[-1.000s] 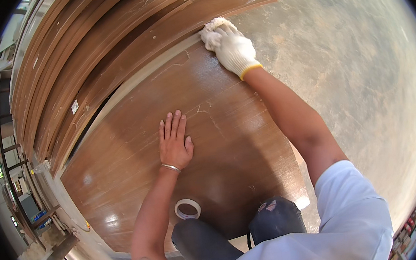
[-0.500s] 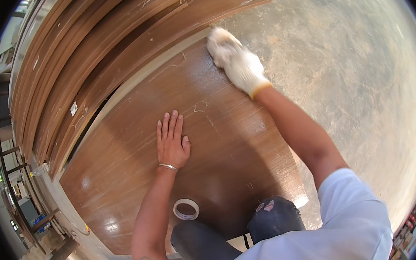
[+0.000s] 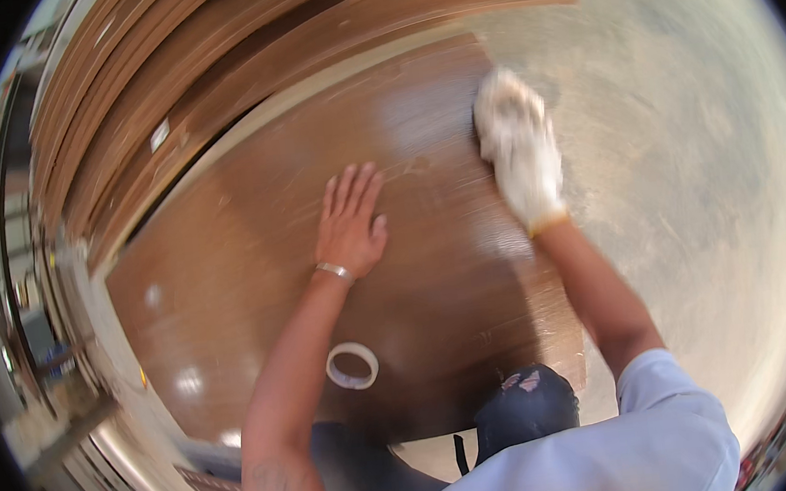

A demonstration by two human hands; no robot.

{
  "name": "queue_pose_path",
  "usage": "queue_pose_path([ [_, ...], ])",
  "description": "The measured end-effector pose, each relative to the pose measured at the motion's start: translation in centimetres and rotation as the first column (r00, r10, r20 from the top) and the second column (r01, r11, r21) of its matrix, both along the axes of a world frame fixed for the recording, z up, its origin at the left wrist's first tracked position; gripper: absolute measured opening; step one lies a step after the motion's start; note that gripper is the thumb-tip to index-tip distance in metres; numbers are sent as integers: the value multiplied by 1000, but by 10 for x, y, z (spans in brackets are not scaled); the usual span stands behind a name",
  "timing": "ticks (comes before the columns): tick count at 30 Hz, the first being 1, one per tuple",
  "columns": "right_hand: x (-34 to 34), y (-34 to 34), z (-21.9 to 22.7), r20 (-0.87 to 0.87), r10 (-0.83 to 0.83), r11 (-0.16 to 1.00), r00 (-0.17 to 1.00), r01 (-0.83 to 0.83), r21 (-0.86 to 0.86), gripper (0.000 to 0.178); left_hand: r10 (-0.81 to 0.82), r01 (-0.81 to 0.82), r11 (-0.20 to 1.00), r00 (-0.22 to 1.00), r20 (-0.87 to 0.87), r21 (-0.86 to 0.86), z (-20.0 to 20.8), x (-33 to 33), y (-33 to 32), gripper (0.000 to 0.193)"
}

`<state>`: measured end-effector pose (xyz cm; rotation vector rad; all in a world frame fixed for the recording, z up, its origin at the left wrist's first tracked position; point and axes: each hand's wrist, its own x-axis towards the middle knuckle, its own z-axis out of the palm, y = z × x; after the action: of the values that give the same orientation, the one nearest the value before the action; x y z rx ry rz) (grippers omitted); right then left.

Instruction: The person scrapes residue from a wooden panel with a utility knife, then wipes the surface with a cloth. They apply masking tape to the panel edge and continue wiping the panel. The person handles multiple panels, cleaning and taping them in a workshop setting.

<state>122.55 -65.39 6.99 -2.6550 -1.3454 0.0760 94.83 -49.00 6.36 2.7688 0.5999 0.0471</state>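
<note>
A brown wood-grain panel (image 3: pixel 443 288) with a glossy surface lies flat in front of me. My left hand (image 3: pixel 352 221), bare and with a silver bracelet at the wrist, rests palm down on it, fingers stretched out. At the panel's right edge is my right hand (image 3: pixel 521 145) in a white knitted glove, smeared by motion. The glove looks bunched, and whether anything is under or inside its fingers does not show. Between my left forearm and my knees, a roll of pale tape (image 3: pixel 351 367) lies on the panel.
Beyond the panel, a stack of similar brown boards (image 3: pixel 237 63) runs along the far left, one bearing a small white label (image 3: pixel 160 135). Grey concrete floor (image 3: pixel 677 174) stretches to the right. My knee (image 3: pixel 525 398) in dark torn trousers is at the panel's near edge.
My gloved right hand has moved along the panel's right edge, nearer to me. The whole view has shifted slightly. My left hand stays flat on the panel, and the tape roll lies beside that forearm as before.
</note>
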Motion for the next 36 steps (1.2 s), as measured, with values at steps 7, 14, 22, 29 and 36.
queue_pose_path([
  [7,-2,136,-11,117,229,947,966,-249,202,39,4,-8,999,997,82,44,-12,-7,-2,64],
  [14,-40,39,14,13,421,809,907,-381,447,39,1,-3,1000,980,200,12,-34,-6,1,68],
  [22,-164,72,26,-478,-62,935,876,218,278,37,378,-149,907,702,604,-394,-19,-156,33,55],
  [29,-249,254,3,-345,283,614,895,108,782,26,954,-962,262,270,128,81,-25,-606,71,63],
  [36,-517,473,-32,103,453,874,885,-419,-247,54,959,-954,282,285,12,100,-31,-638,55,75],
])
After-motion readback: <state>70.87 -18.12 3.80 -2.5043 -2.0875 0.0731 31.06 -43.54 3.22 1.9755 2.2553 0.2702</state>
